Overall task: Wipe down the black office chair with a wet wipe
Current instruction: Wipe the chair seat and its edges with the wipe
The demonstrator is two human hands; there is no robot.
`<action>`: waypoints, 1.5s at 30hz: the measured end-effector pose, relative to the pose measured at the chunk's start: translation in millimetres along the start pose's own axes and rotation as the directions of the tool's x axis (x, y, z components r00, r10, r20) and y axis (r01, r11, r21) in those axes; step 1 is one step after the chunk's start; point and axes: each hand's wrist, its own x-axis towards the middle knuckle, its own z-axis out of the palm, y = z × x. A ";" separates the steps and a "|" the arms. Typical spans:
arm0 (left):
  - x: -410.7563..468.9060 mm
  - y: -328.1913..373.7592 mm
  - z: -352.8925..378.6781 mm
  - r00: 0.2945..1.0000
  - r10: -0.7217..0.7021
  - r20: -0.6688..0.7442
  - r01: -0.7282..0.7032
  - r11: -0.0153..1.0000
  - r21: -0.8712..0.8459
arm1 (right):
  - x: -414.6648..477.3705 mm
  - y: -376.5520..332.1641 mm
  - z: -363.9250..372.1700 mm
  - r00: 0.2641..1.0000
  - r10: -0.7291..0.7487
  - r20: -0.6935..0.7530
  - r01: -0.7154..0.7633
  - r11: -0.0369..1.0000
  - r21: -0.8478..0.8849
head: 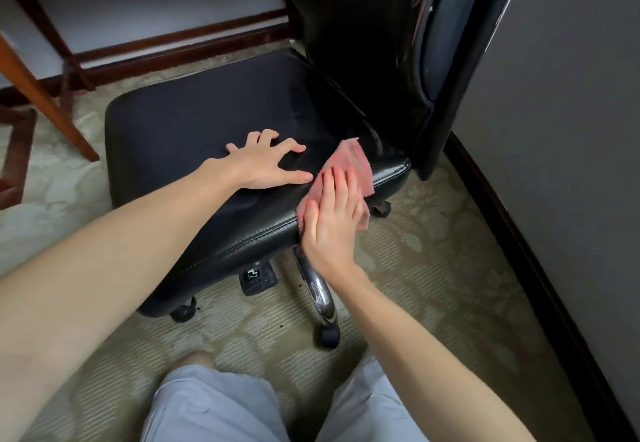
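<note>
The black office chair fills the middle of the view, its seat flat and its backrest rising at the upper right. My left hand rests on the seat with fingers spread, holding nothing. My right hand presses a pink wipe flat against the seat's near right edge. The wipe drapes over the stitched edge, with part of it hidden under my palm.
Chrome chair legs with black casters stand on the patterned carpet below the seat. A wooden desk leg slants at the left. A grey wall with dark baseboard runs along the right. My knees in light trousers are at the bottom.
</note>
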 end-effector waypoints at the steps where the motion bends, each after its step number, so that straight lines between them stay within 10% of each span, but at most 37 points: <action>1: -0.1 -0.6 0.4 1.000 0.001 -0.001 -0.001 1.000 -0.002 | 2.6 5.1 -3.6 0.999 -0.039 0.014 0.040 0.999 -0.029; 13: 3.5 8.2 3.2 0.999 -0.021 -0.032 0.020 0.999 -0.031 | 55.9 63.4 -22.8 0.981 0.168 -0.094 -0.165 0.986 0.031; 25: 4.6 11.6 -5.9 0.998 -0.055 0.033 0.056 0.997 -0.045 | 36.5 61.5 -26.3 0.989 -0.151 -0.010 0.151 0.988 -0.026; 35: 11.7 24.9 -2.0 0.996 -0.092 -0.010 0.092 0.995 -0.037 | 56.1 67.6 -24.4 0.983 0.172 -0.067 -0.150 0.957 0.250; 45: 14.4 28.1 -3.9 0.993 -0.114 0.001 0.114 0.992 -0.051 | 31.2 61.5 -13.8 0.994 -0.079 0.076 0.070 0.990 0.121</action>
